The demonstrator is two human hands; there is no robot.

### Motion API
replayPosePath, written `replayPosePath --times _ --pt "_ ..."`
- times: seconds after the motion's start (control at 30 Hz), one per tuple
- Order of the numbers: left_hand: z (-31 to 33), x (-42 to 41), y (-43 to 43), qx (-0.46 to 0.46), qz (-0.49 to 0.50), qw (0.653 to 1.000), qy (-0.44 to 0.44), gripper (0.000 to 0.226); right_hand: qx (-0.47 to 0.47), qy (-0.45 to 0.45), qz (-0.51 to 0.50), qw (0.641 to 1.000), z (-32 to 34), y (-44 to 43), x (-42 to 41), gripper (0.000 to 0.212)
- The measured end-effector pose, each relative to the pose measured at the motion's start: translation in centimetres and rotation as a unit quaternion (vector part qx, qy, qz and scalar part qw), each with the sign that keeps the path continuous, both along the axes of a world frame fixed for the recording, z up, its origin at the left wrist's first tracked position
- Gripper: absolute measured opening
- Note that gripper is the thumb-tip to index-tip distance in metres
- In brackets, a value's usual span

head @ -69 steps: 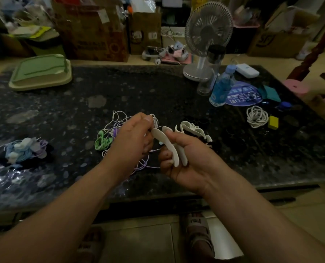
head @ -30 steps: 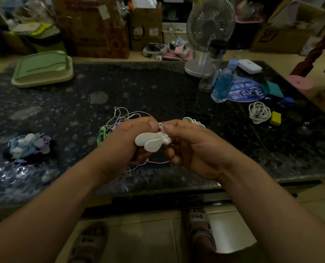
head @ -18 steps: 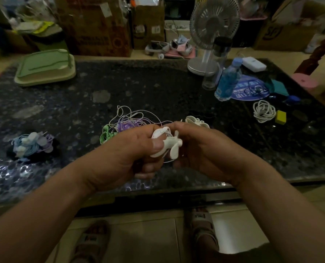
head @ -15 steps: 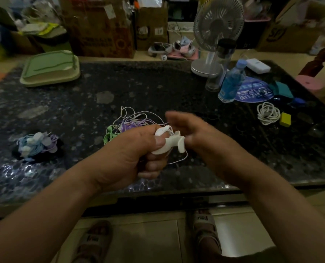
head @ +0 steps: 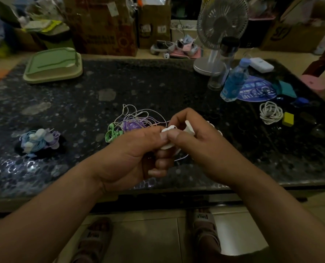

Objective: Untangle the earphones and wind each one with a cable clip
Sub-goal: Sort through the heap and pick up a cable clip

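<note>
White cable clip (head: pixel 167 138) is being held in the air over the near part of the dark speckled table (head: pixel 157 86), pinched from both sides. Left hand (head: pixel 131 158) is curling its fingers under the clip, thumb pressing on its top. Right hand (head: pixel 201 143) is gripping the clip's other end between thumb and bent forefinger; one white lobe is sticking up past the knuckles. A thin white cord (head: pixel 181 158) is looping out just below the two hands; how much is wound on the clip, cannot tell. Just behind the hands, the tangle of earphones (head: pixel 137 123) is lying on the table, purple, white and green wires mixed. More white clips (head: pixel 215 130) are peeking out behind the right hand. Well to the left, a bundle of wound earphones (head: pixel 38 140) is resting on the table. Far left, a green tray (head: pixel 53 65) is sitting; far right, a desk fan (head: pixel 221 25), a blue bottle (head: pixel 233 82) and a coiled white cable (head: pixel 270 112) are standing apart.
</note>
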State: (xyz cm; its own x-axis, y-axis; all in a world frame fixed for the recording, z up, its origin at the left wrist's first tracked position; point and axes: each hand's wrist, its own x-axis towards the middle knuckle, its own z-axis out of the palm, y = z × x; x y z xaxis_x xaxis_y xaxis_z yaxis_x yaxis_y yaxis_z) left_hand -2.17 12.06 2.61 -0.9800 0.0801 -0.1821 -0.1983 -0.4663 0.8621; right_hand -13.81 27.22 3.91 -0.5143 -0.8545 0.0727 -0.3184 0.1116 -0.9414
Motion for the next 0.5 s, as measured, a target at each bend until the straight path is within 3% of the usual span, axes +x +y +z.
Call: replayPosePath --times 0.2,0.37,0.5 --pt "0.9 0.2 0.1 -0.003 -0.002 1.0 -0.017 0.025 -0.005 0.003 0.019 1.0 -0.4 -0.3 -0.2 0.005" --pt "1.0 1.0 -0.4 0.045 -0.001 0.999 0.007 0.025 -0.051 -0.15 0.067 0.985 -0.1 -0.5 -0.6 0.013" --pt "0.7 1.4 -0.7 0.027 0.036 0.999 0.01 0.025 -0.041 -0.096 0.115 0.988 0.6 0.0 -1.0 0.015"
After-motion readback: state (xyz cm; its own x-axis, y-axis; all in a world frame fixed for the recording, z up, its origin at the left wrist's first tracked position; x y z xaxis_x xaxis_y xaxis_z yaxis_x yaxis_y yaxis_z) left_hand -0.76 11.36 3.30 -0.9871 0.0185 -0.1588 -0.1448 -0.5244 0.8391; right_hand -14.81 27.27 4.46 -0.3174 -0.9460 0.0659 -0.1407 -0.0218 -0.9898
